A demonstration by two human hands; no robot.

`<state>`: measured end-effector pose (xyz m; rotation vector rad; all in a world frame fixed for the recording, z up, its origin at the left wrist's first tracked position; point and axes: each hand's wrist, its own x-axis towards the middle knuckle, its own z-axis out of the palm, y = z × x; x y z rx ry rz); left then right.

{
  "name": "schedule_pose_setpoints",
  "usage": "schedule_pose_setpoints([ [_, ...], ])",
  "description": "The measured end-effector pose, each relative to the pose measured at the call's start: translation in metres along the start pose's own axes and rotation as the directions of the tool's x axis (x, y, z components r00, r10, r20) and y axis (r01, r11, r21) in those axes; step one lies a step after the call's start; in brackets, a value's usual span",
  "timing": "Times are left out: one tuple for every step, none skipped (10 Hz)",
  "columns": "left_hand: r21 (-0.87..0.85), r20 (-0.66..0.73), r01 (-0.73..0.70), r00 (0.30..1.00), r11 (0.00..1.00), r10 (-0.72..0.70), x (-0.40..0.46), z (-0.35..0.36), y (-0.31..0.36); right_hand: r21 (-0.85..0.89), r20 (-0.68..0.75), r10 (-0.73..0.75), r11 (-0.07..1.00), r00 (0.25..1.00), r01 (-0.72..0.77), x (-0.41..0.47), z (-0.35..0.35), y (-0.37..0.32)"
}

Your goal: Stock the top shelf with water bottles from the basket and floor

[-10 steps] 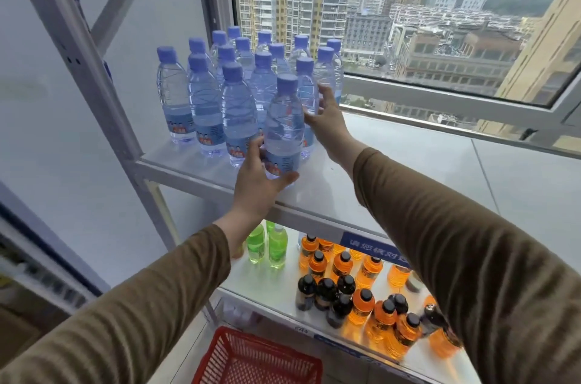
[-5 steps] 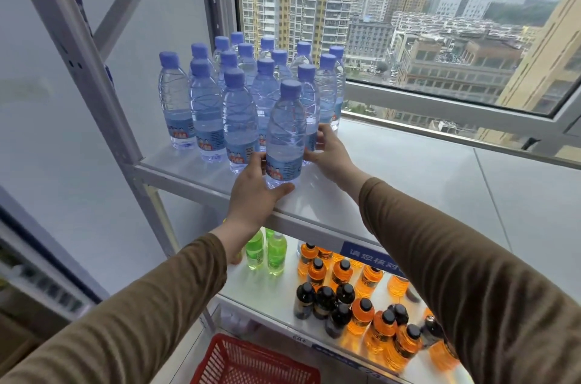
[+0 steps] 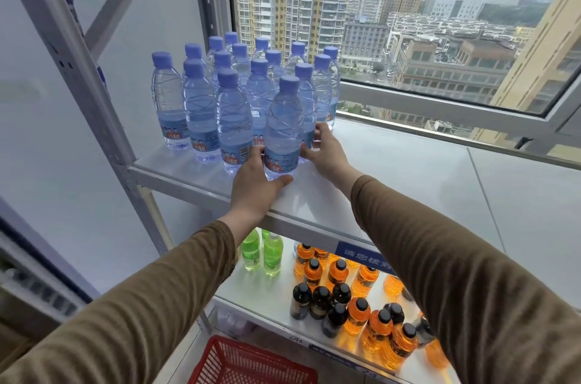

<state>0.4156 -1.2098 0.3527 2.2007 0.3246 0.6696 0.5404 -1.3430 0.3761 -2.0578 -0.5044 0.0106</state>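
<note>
— Many water bottles [image 3: 239, 94] stood bunched at the far left of the top shelf [image 3: 393, 169]; where was the front bottle [image 3: 283, 129]?

— Upright near the front edge, touching the cluster. The left hand [image 3: 253, 187] cupped its base, thumb under; the right hand [image 3: 327, 151] lay spread against its right side.

— Best handling?

— Probably slide it low, square with its row; the basket [image 3: 251, 363] waited below.

Large window [image 3: 408, 22] ahead, high-rise city view, overcast daylight; pale wall [image 3: 47, 147] left.
</note>
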Motion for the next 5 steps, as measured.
schedule_pose_setpoints([
  [0.007,-0.002,-0.001,1.000,1.000,0.001,0.001,0.001,0.000,-0.004,-0.004,-0.002,1.000,1.000,0.002,-0.001,0.001,0.000],
  [0.012,0.011,-0.003,1.000,1.000,0.002,-0.001,-0.001,0.002,0.000,-0.006,0.012,1.000,1.000,-0.012,-0.004,0.001,-0.002],
  [0.025,0.067,-0.002,0.998,1.000,0.001,0.001,-0.005,-0.004,-0.013,-0.006,0.051,0.999,0.999,-0.051,-0.007,-0.002,0.001],
  [0.086,0.152,-0.023,0.988,0.996,0.010,-0.002,-0.018,-0.005,-0.090,0.005,0.092,0.992,0.996,-0.091,-0.020,-0.012,-0.005],
  [0.095,0.228,-0.042,0.973,0.995,0.019,0.000,-0.032,-0.009,-0.201,0.013,0.118,0.973,0.993,-0.113,-0.033,-0.015,-0.010],
])
